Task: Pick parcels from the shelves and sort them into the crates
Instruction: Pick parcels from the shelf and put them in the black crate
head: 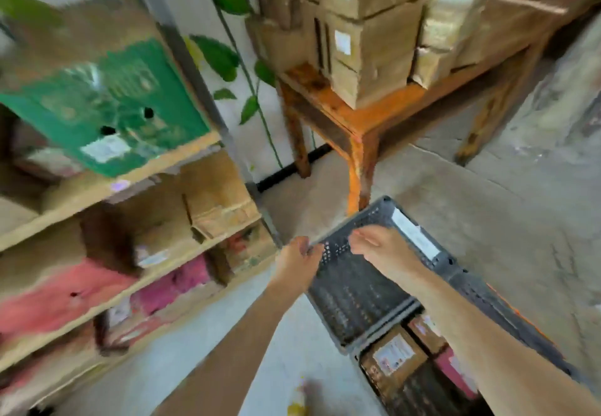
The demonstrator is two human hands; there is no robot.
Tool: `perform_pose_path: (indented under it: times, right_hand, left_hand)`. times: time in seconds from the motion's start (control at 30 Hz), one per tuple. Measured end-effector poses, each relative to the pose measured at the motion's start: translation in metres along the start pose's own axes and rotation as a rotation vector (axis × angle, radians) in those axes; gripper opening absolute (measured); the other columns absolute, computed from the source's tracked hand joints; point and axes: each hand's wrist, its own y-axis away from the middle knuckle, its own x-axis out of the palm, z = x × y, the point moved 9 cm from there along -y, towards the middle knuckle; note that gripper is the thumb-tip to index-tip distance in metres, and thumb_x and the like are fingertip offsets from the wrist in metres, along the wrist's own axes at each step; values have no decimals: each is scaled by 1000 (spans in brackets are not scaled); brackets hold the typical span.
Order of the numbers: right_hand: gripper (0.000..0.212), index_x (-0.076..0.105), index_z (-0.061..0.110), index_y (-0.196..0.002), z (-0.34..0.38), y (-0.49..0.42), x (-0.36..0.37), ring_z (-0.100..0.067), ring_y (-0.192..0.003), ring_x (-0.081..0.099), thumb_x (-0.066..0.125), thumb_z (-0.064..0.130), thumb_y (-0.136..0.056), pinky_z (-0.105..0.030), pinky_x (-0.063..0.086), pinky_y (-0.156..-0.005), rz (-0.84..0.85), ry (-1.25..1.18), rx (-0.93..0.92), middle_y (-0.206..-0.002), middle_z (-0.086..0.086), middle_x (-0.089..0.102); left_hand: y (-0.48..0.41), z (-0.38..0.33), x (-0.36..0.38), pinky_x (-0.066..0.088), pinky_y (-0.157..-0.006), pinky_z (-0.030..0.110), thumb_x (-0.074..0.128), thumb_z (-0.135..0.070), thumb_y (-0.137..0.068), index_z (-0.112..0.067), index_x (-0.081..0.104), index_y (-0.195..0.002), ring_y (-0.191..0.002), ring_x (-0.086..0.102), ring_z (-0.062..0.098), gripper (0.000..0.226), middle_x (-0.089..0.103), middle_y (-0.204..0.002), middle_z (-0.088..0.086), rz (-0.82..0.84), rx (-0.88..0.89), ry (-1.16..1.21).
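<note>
Left hand (300, 254) and right hand (385, 248) both curl round the crate (354, 288) rim. A one-sided tug could dump it on the parcels (393, 358).

White labels (414, 236) on grey crate (354, 288), green box (107, 103), cardboard boxes (374, 58), none legible

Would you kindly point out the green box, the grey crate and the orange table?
green box (130, 103), head view, front face.
grey crate (364, 217), head view, far wall.
orange table (328, 100), head view, bare top.
</note>
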Motion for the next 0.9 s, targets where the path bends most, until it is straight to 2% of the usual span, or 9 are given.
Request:
perform_pose_path:
  times: [0.13,0.27,0.33,0.37,0.43,0.57,0.77,0.83,0.9]
  right_hand:
    - [27,61,9,-112,164,42,83,-13,-101,56,55,26,-92,-22,41,-78,149,118,-301,-101,0,62]
    - [31,61,11,-116,297,103,177,-7,-97,55,56,28,-91,-20,41,-85,231,195,-585,-107,1,63]
    - [29,62,11,-114,349,138,225,-9,-95,59,57,27,-90,-21,44,-85,261,187,-696,-104,-1,66]
    - [29,63,10,-113,371,154,248,-12,-97,61,58,27,-90,-24,46,-87,275,179,-741,-105,-3,67]
    - [28,63,10,-112,411,185,292,-17,-102,63,60,26,-89,-31,49,-92,300,152,-819,-106,-5,68]
    - [31,62,11,-113,474,232,361,-15,-103,63,60,29,-88,-33,49,-96,308,96,-951,-108,-6,68]
    - [30,62,13,-112,534,258,430,-15,-103,63,60,30,-88,-34,49,-96,283,56,-1017,-108,-5,68]
    - [30,62,12,-113,555,261,448,-12,-102,62,59,29,-89,-21,49,-92,262,79,-1057,-107,-2,67]
    - [31,60,11,-116,580,267,465,-3,-95,57,57,28,-90,2,41,-77,213,144,-1136,-105,4,63]
  left_hand:
    - [64,-6,-164,47,-78,31,52,-27,-92,-5,61,-97,-88,62,28,24,60,-92,10,-257,52,103]
    - [148,15,-317,43,-83,31,55,-23,-91,-27,53,-72,-89,53,17,19,56,-91,3,-563,126,179]
    - [192,39,-381,40,-83,26,57,-23,-90,-19,64,-95,-96,56,18,9,57,-95,0,-683,151,258]
    - [213,52,-412,37,-82,21,58,-24,-90,-12,63,-110,-103,57,19,24,57,-99,-1,-735,146,287]
    - [250,79,-468,35,-82,19,58,-26,-90,-8,58,-121,-110,58,19,36,60,-107,0,-832,143,302]
    - [306,118,-563,42,-87,26,59,-24,-89,-8,57,-123,-107,58,21,38,63,-119,8,-983,181,301]
    - [339,138,-651,42,-100,31,55,-25,-91,-9,52,-129,-112,55,20,41,60,-125,7,-1017,260,289]
    - [336,141,-676,40,-91,25,54,-24,-91,-9,53,-128,-105,53,14,40,60,-121,4,-1022,282,292]
    - [329,146,-701,37,-86,24,54,-24,-92,-9,54,-127,-102,51,12,38,58,-114,0,-1031,300,316]
